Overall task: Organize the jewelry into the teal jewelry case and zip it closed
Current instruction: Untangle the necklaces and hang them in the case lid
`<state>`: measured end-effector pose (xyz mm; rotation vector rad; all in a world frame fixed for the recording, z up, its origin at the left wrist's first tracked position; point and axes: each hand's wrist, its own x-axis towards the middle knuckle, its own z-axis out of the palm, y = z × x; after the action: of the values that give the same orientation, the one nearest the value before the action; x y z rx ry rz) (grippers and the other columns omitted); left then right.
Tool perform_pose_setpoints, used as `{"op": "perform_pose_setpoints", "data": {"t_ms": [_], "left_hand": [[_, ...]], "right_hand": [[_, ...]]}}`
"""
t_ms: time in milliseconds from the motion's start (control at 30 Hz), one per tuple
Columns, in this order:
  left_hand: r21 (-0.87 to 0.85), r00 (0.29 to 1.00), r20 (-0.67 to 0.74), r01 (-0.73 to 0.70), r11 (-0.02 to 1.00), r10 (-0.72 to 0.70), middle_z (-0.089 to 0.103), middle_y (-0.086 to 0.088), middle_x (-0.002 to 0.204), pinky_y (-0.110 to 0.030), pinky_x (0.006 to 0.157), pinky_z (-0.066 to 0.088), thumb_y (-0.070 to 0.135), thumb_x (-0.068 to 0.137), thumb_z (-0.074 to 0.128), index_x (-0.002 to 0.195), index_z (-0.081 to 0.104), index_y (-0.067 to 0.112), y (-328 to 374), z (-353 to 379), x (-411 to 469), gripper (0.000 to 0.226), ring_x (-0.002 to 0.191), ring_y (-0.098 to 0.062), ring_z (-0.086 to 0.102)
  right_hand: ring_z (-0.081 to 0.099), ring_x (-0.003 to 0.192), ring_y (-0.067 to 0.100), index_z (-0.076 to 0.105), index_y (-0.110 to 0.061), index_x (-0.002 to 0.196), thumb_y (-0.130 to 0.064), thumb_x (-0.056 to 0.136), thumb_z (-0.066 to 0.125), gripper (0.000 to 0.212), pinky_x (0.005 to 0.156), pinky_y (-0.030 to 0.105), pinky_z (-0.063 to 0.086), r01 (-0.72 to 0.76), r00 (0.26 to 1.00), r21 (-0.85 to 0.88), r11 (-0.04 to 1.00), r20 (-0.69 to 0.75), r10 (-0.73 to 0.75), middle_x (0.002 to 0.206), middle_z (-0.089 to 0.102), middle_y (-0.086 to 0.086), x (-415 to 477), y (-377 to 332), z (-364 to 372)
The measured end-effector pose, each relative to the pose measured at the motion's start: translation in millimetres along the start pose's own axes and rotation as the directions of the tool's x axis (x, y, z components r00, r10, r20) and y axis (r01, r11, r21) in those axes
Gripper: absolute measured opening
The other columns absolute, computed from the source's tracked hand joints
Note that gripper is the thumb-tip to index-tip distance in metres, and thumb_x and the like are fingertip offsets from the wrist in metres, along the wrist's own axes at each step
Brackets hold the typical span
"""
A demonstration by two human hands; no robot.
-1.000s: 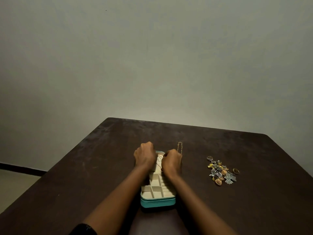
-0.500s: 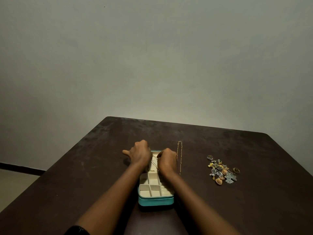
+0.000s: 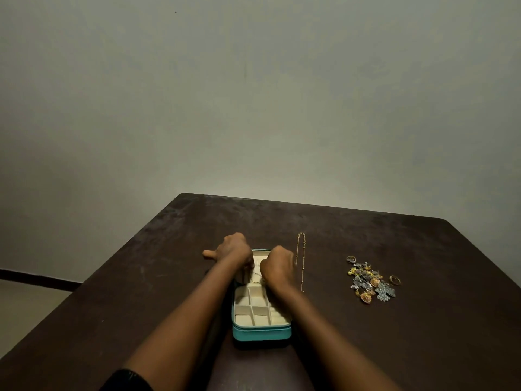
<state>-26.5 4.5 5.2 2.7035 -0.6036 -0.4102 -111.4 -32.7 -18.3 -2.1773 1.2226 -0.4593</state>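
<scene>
Near the middle of the dark brown wooden desk (image 3: pixel 141 277), towards its 6 o'clock edge, the open teal zip-around jewelry case (image 3: pixel 260 333) lies with its long axis running from 6 to 12 o'clock. Its cream-lined tray is split into small square compartments, and those at the 6 o'clock end show only their pale lining, with a ribbed section on the 3 o'clock side. Both hands are over the 12 o'clock half of the case, close together but not touching. The left hand (image 3: pixel 235 249) is at the 9 o'clock side with its fingers curled down and its thumb sticking out towards 9 o'clock. The right hand (image 3: pixel 277 263) is at the 3 o'clock side, fingers curled under, back to the camera. A thin gold chain (image 3: pixel 255 280) shows in the gap between them, inside the tray. The fingertips are hidden, so I cannot tell whether either hand pinches it. Just beside the case at 3 o'clock, a beaded gold necklace (image 3: pixel 300 261) lies doubled in a straight narrow loop on the desk. Farther out at 3 o'clock, well apart from the case, sits a loose pile of silver and gold earrings and rings (image 3: pixel 369 280), with a single gold ring (image 3: pixel 394 279) just beside it.
</scene>
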Motion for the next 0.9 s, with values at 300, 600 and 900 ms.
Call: {"op": "perform_pose_setpoints", "data": {"t_ms": [300,600,900], "left_hand": [[-0.337,0.993,-0.098,0.030,0.941,-0.067,0.059,-0.013,0.118,-0.041,0.091,0.048,0.043,0.079,0.066,0.109,0.060,0.008,-26.7,5.0,7.4,0.046,0.107,-0.030,0.058],[-0.424,0.997,0.068,0.048,0.904,-0.022,0.064,-0.012,0.103,-0.026,0.064,0.050,0.020,0.096,0.044,0.110,0.060,0.000,-40.1,9.0,-0.4,0.029,0.084,-0.019,0.063],[-0.872,0.985,0.000,-0.083,0.483,0.171,0.060,-0.014,0.094,-0.032,0.064,0.048,0.006,0.098,0.038,0.099,0.055,0.007,-46.7,14.8,-13.7,0.017,0.079,-0.023,0.060]], "right_hand": [[0.069,0.070,0.031,0.073,-0.004,0.082,-0.004,0.081,0.048,0.025,0.063,0.036,0.058,0.039,0.999,0.165,0.985,0.020,-0.043,0.084,0.072,0.015,0.4,8.3,-3.4],[0.050,0.046,0.015,0.062,-0.012,0.067,0.006,0.088,0.044,0.033,0.050,0.030,0.046,0.066,0.986,0.408,0.911,0.115,-0.123,0.059,0.055,0.008,-10.8,11.8,-13.4],[0.065,0.072,0.018,0.068,-0.001,0.089,0.005,0.089,0.052,0.017,0.067,0.030,0.055,0.259,0.943,0.440,0.860,0.077,-0.323,0.074,0.063,0.004,-24.6,1.8,-38.5]]}}
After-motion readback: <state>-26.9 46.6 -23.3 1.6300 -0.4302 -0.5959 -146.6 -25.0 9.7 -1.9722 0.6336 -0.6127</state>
